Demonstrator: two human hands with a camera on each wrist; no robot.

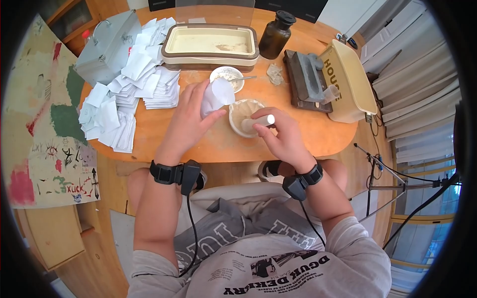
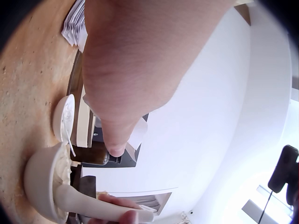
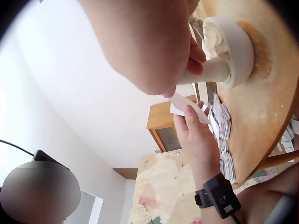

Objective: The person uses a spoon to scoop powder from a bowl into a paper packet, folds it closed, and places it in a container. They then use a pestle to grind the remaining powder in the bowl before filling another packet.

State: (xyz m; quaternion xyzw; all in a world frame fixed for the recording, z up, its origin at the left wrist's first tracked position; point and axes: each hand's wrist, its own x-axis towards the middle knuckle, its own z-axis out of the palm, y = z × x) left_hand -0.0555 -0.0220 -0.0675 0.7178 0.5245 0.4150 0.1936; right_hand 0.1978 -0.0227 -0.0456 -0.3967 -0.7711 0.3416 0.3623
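A white mortar (image 1: 235,124) with pale powder in it stands near the table's front edge. The right hand (image 1: 284,130) grips a white pestle (image 1: 256,123), its thick end resting in the powder. Left of the mortar, the left hand (image 1: 187,117) holds a folded white paper (image 1: 217,97) raised above the table, thumb on the near side. Behind the paper sits a small white bowl (image 1: 228,74) with powder and a spoon (image 1: 243,78). The left wrist view shows the pestle (image 2: 88,203) leaning over the rim of the mortar (image 2: 39,182).
Stacks of white paper packets (image 1: 124,99) and a metal case (image 1: 107,47) lie at the left. A lidded tray box (image 1: 208,44) and a brown jar (image 1: 275,37) stand at the back. At the right are a grey device (image 1: 304,74) and a yellow bin (image 1: 350,82).
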